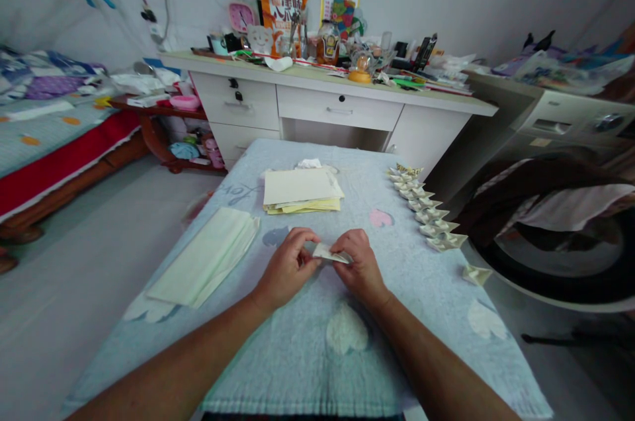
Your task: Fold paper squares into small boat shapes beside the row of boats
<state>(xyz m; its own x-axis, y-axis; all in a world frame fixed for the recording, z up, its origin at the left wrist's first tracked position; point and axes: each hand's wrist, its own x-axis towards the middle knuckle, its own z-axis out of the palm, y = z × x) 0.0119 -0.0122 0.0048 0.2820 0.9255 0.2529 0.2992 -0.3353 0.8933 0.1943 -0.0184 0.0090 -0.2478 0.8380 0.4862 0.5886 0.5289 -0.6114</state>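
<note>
Between my two hands is a small piece of folded paper (pixel 325 252), pale and held just above the cloth-covered table. My left hand (pixel 292 262) pinches its left end between thumb and fingers. On the other end, my right hand (pixel 360 262) grips with thumb and fingertips. Beyond my hands lies a stack of paper sheets (pixel 300 188), cream on top with yellowish ones below. Left of my left hand rests a pile of long pale green paper (pixel 206 255). Folded paper boats (pixel 431 216) stand in a row on the right, and a single paper boat (pixel 476 274) sits nearer to me.
A blue patterned cloth (pixel 297 355) covers the table. Behind it stands a white desk (pixel 342 106) crowded with jars, a clock and a snack bag. To the right is a washing machine (pixel 555 123) with its round door open. A bed (pixel 64 136) is at the left.
</note>
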